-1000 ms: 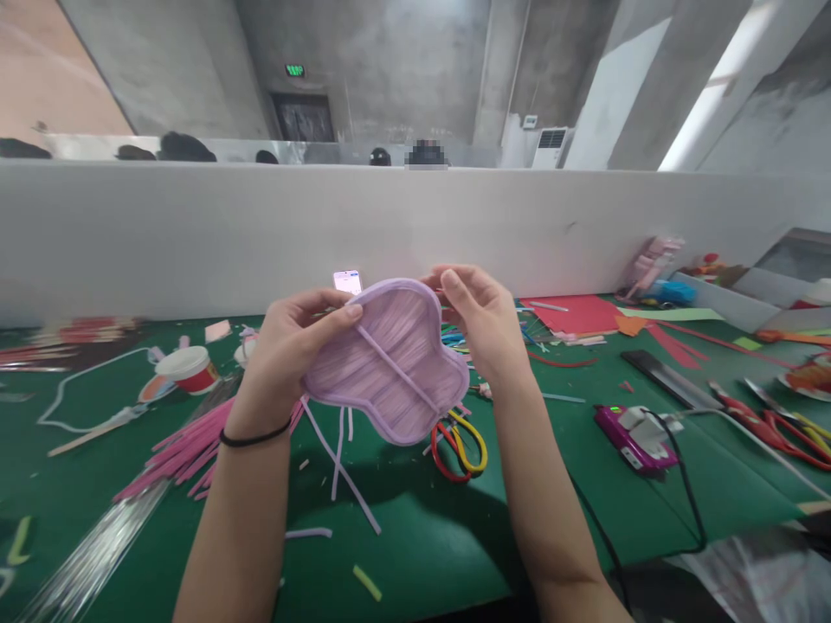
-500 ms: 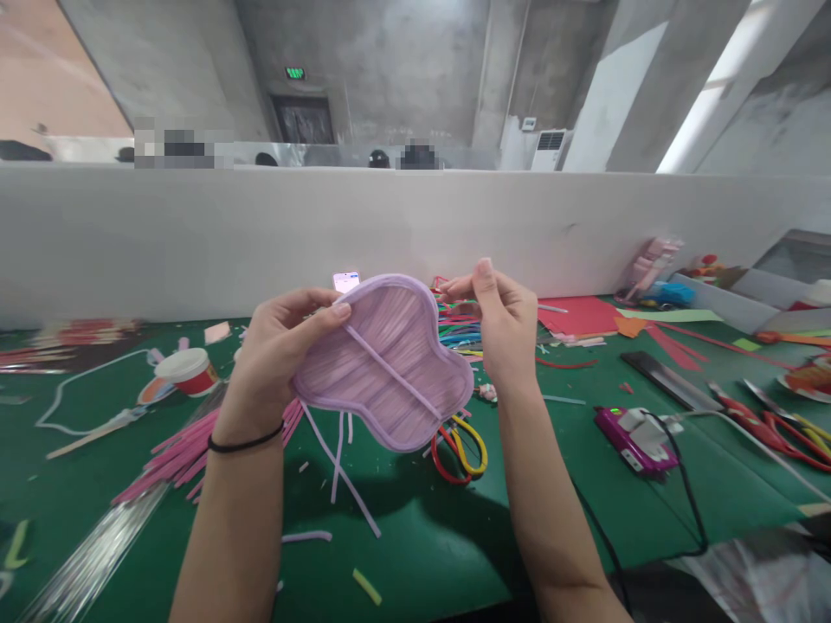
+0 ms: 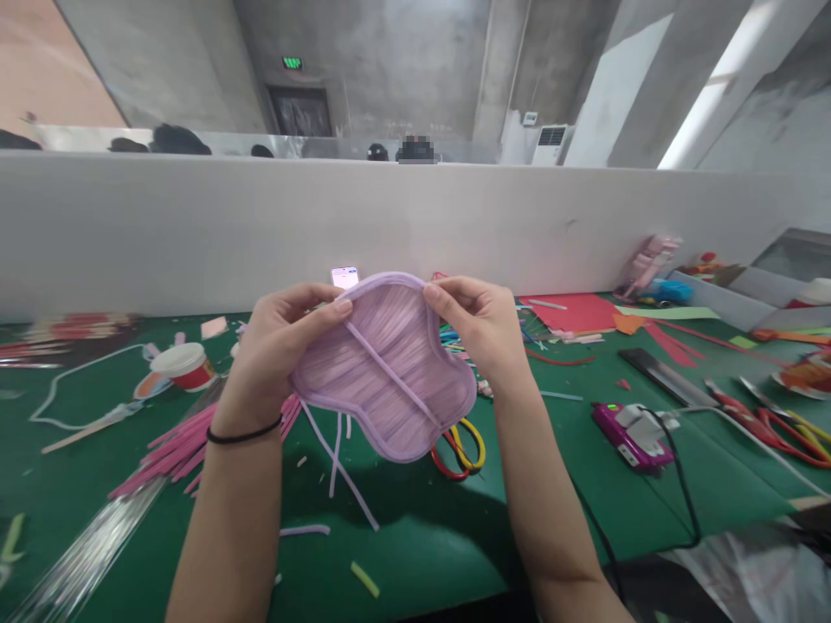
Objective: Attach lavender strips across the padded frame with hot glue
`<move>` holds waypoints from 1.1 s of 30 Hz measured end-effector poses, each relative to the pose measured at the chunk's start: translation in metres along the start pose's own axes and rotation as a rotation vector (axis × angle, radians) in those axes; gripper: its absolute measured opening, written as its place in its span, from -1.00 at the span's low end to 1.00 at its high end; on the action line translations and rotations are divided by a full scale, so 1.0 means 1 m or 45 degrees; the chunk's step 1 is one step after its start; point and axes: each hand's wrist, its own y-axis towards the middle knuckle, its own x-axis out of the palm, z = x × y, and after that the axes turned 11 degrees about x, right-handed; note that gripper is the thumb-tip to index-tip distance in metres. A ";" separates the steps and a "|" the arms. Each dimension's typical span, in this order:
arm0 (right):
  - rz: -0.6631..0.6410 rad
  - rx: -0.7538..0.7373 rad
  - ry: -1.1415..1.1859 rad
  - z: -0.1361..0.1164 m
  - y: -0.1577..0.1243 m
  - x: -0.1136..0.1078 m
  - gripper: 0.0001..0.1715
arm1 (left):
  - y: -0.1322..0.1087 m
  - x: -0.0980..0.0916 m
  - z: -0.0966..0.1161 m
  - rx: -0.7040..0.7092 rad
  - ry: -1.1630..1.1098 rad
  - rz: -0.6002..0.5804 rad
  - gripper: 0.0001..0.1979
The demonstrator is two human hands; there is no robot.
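A flat, wavy-edged purple panel (image 3: 389, 372), covered in fine strands and rimmed with lilac pipe cleaner, is held up above the table. One lilac strip runs diagonally across its face. My left hand (image 3: 282, 337) pinches its upper left edge between thumb and fingers. At the top right edge, my right hand (image 3: 480, 324) grips the rim with thumb and forefinger. Below the panel lie loose lilac pipe cleaners (image 3: 347, 476) and scissors with red and yellow handles (image 3: 471, 450), their blades hidden behind the panel.
On the green table (image 3: 415, 554), pink pipe cleaners (image 3: 182, 446) and a lidded cup (image 3: 185, 367) lie left. A purple power adapter (image 3: 633, 437) with a black cable, red-handled pliers (image 3: 746, 415) and red paper (image 3: 571, 316) are right. A phone (image 3: 344, 277) leans at the white partition (image 3: 415, 216).
My right hand has come leftward from beside the panel and taken hold of its top right edge. My left hand keeps its pinch. The panel has tilted slightly.
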 end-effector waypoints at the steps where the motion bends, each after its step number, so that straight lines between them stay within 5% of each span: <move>1: -0.003 -0.004 -0.010 0.000 0.001 0.000 -0.59 | 0.001 -0.001 -0.002 -0.004 -0.001 -0.003 -0.76; 6: -0.150 0.075 -0.060 0.005 0.006 -0.004 -0.41 | 0.008 -0.007 -0.010 -0.036 -0.057 0.010 -0.79; 13: -0.051 0.069 -0.069 0.008 0.009 -0.013 -0.52 | 0.011 -0.012 -0.009 -0.045 -0.184 0.096 -0.82; 19: -0.288 0.019 -0.390 0.006 0.005 -0.014 -0.56 | 0.014 -0.015 -0.013 -0.012 -0.170 0.121 -0.82; 33: -0.155 -0.095 -0.612 0.004 0.002 -0.009 -0.32 | 0.008 -0.004 -0.001 -0.004 -0.168 0.086 -0.82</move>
